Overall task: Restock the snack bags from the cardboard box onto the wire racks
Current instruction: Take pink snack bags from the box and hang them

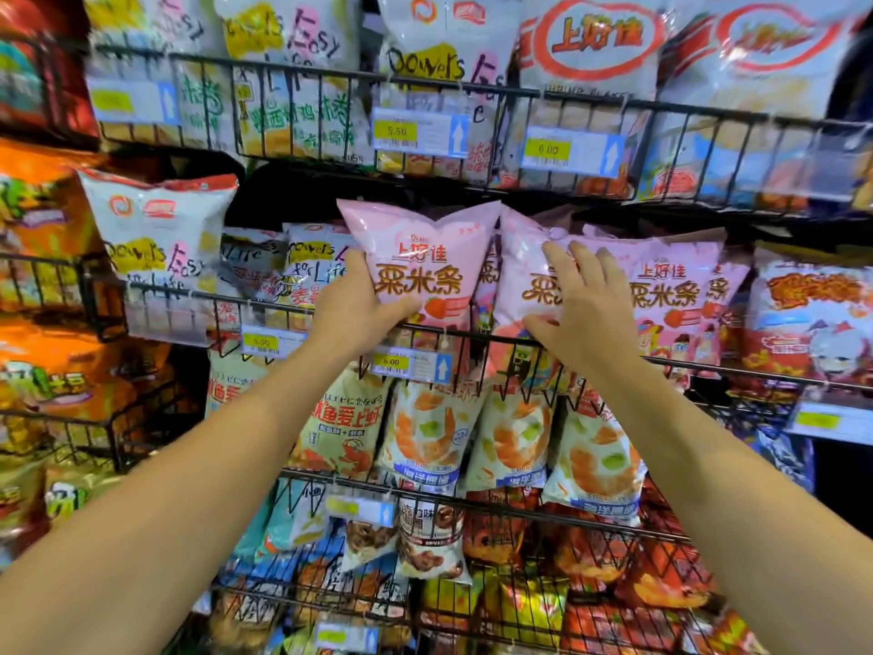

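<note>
My left hand [359,304] grips the lower left side of a pink snack bag [425,257] standing upright in the middle wire rack [477,334]. My right hand [583,307] lies with spread fingers flat on a second pink bag [524,271] just to its right, pressing it. More pink bags [675,286] of the same kind stand further right in the same rack. The cardboard box is out of view.
White bags [165,238] fill the rack to the left; an upper rack [472,92] holds white bags behind price tags [418,132]. Below hang shrimp-print bags [425,437] and lower racks of dark bags [430,541]. Orange bags [42,219] fill the far left.
</note>
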